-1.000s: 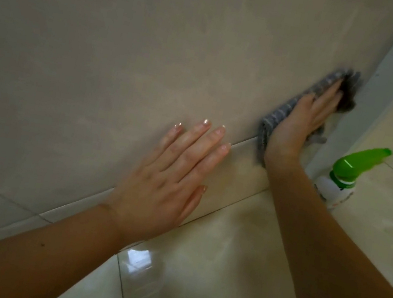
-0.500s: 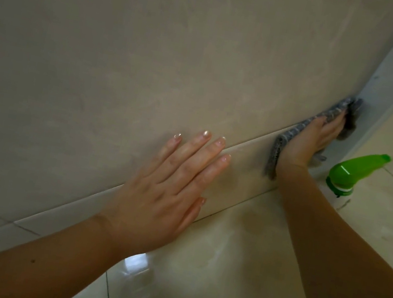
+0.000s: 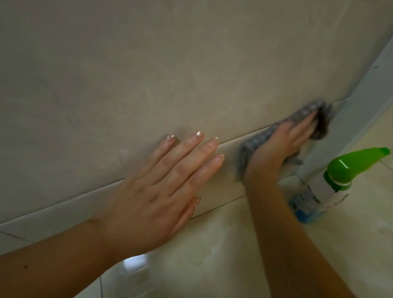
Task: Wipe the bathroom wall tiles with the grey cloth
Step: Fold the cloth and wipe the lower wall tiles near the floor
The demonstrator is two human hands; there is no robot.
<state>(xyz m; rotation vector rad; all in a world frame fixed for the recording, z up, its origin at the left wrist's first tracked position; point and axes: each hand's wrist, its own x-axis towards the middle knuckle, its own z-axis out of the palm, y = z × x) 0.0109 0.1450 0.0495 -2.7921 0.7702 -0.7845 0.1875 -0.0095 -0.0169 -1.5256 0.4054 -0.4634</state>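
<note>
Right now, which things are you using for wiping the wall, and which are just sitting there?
Used for the job:
- grey cloth, pressed flat on the wall tiles under the right hand
- left hand, flat on the wall, holding nothing

Just sitting there:
- spray bottle with a green top, standing on the floor by the corner

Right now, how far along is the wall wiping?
Done: cannot tell; the wall tiles show no clear wiped patch. In hand: the right hand presses the grey cloth low by the corner; the left hand braces flat. Left: the broad tiles above.
</note>
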